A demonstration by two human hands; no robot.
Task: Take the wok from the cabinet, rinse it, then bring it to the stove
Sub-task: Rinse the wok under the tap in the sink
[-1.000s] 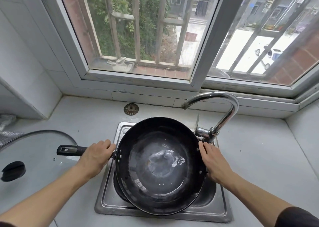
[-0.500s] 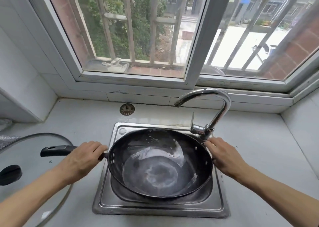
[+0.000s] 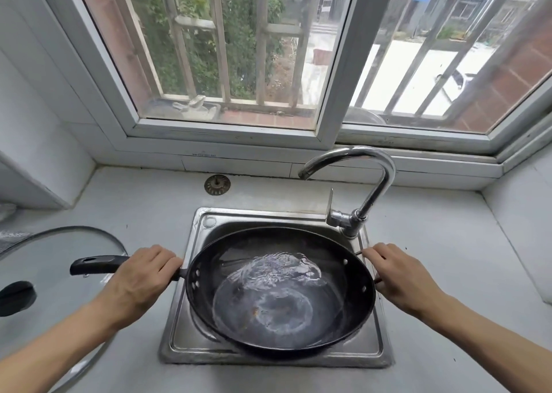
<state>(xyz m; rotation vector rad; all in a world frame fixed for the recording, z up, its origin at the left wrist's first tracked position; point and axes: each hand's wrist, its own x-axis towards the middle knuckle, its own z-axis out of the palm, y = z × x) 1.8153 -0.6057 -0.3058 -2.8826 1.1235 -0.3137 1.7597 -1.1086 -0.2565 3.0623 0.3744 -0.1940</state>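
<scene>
Plainly, the main hazard lay in the water pooled in the wok [image 3: 280, 291]: tipped too sharply, or lifted toward the stove before being emptied, it could have slopped over the near rim onto the worktop [image 3: 433, 243]. The wok sat over the steel sink [image 3: 191, 342], its bowl nearly filling the basin, so a careless swing could also have knocked its far right rim against the tap [image 3: 358, 201] just behind it. The glass lid [image 3: 59, 261] lay on the worktop to the left, under the long handle [image 3: 95, 265]; a drop of that handle could have struck it.

The left hand [image 3: 140, 282] had its fingers curled round the handle close to the bowl. The right hand [image 3: 400, 279] held the small wire loop at the wok's right rim, fingers bent over it; a wet, thin loop looked a poor hold for a heavy pan, and a slip there could have dumped it into the sink.

The wok itself was black, wide and shallow, with rivets at both sides. Its floor showed a pale worn ring and a small rusty spot, and rippled water lay toward the far side.
</scene>
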